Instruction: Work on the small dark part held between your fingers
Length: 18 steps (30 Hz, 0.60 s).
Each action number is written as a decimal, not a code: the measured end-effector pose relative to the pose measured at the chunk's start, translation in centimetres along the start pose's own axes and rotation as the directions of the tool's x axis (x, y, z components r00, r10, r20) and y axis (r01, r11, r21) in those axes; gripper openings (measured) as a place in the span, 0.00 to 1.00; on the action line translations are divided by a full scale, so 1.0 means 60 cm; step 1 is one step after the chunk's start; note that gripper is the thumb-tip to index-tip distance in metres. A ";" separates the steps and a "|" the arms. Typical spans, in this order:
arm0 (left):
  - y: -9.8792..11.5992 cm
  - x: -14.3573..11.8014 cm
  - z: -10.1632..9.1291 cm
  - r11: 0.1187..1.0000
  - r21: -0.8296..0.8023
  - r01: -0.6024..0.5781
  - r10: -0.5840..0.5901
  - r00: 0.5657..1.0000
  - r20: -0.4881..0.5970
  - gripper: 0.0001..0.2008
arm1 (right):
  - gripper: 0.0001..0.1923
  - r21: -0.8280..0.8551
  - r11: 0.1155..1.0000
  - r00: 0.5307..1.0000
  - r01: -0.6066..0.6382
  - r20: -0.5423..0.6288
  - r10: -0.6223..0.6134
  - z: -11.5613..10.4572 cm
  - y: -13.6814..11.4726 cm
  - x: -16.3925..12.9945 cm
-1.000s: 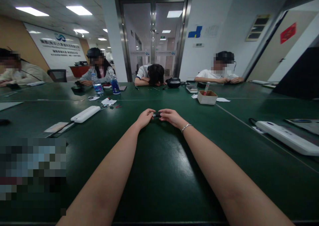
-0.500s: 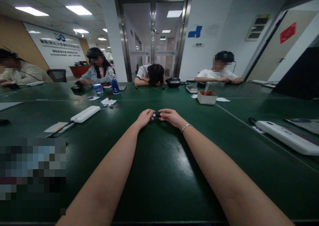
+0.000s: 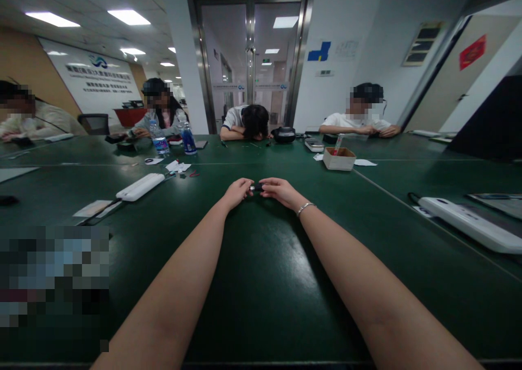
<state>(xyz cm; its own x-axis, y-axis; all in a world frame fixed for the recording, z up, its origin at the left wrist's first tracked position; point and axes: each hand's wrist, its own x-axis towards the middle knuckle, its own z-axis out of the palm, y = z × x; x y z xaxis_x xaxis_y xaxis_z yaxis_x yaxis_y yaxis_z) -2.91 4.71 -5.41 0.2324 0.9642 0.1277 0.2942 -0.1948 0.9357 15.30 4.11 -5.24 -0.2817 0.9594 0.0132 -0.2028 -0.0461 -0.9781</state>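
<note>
Over the green table (image 3: 244,261), a small black object with a silvery end (image 3: 256,187) is held between my two hands. My left hand (image 3: 237,193) pinches it at the silvery end. On its black end, the fingers of my right hand (image 3: 280,191) are closed. A bracelet (image 3: 305,209) circles my right wrist. Fingers cover both ends of the object, and it is too small to tell its exact kind.
To the left lies a white elongated device (image 3: 141,187) with a black strap; a similar white device (image 3: 468,223) is at right. Farther back are a small open box (image 3: 339,159), two bottles (image 3: 187,139), paper scraps (image 3: 178,167) and several people seated around the table.
My hands stay in nearly the same place; the small object looks slightly turned between my fingers. At the far left, a co-worker's hands and the dark item there have shifted.
</note>
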 end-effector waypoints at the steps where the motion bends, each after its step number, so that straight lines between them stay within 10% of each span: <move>1: 0.002 -0.001 0.000 1.000 0.002 -0.003 0.003 1.000 0.006 0.13 | 0.11 -0.003 1.000 1.000 -0.002 0.001 0.002 0.000 0.000 0.000; 18: 0.007 -0.007 -0.002 1.000 -0.013 -0.025 0.025 1.000 -0.005 0.14 | 0.10 -0.001 1.000 1.000 -0.004 0.000 0.004 -0.002 -0.001 0.000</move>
<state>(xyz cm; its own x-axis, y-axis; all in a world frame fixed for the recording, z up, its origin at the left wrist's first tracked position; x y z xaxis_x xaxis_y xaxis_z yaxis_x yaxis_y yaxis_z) -2.97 4.27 -5.02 0.2346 0.9601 0.1524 0.2765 -0.2162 0.9364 15.43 4.17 -5.24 -0.2829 0.9591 0.0097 -0.2009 -0.0493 -0.9784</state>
